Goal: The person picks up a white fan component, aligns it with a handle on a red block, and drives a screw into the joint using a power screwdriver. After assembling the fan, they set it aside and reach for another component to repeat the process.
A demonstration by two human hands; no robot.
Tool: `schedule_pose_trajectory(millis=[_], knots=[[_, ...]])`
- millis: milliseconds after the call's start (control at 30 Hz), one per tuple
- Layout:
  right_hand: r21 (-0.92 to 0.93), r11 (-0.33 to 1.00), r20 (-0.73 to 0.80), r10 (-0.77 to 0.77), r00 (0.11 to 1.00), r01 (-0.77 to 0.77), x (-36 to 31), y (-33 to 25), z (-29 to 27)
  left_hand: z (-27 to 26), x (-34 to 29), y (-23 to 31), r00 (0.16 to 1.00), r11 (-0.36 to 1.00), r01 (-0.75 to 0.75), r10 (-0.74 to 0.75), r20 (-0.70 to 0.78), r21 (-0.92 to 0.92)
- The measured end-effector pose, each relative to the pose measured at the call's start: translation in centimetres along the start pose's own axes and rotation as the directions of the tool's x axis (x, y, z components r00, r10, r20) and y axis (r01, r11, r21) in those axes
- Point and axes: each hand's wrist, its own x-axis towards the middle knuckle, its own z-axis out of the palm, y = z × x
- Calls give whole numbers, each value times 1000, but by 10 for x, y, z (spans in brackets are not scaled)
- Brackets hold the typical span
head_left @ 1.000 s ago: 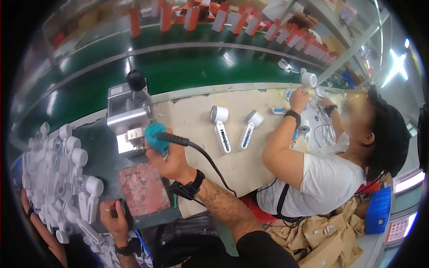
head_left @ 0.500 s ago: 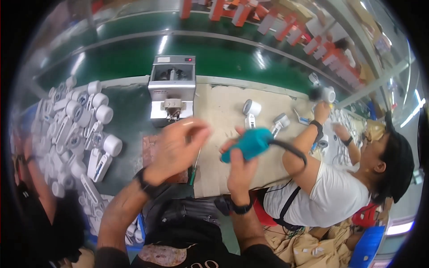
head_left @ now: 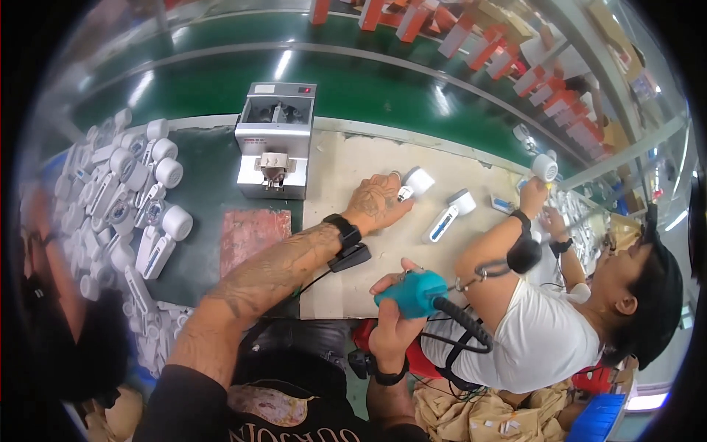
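My left hand (head_left: 377, 202) reaches across the bench and closes on the handle of a white handheld fan (head_left: 418, 181) lying on the beige board. Its fingers cover most of that handle. In my right hand (head_left: 394, 328), close to my body, is a teal electric screwdriver (head_left: 418, 293) with a black coiled cord; my fingers wrap round its body. Another white handheld fan (head_left: 445, 219) rests on the board just to the right, its handle toward me.
A silver screw feeder (head_left: 274, 144) stands at the back of the bench, with a reddish plate (head_left: 254, 239) before it. Handheld fans (head_left: 121, 177) are heaped at the left. A co-worker (head_left: 537, 324) in a white shirt works close by at the right. Beyond runs a green conveyor (head_left: 353, 92).
My left hand has moved forward and right onto the fan. The screwdriver, still in my right hand, has come slightly toward me. The thin tool with a green handle is no longer visible.
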Motion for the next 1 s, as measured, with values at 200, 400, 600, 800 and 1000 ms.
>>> schedule_pose_trajectory(millis=[200,400,600,800,1000], knots=[[-47,999,89,-1,996,5,27,16,-7,-113,-72,13,996,983,-79,86,32,-164],[135,982,205,103,973,-132,39,8,20,-174,-139,-29,987,986,-160,161,19,-36],[166,965,310,146,940,-204,31,-4,88,-180,-174,-85,956,971,-238,236,-175,9],[343,935,318,-25,948,-90,47,-14,144,-179,-179,-101,949,967,-253,244,-199,-17],[247,966,258,8,966,-74,51,-5,163,-172,-180,-105,928,960,-276,255,-271,-42]])
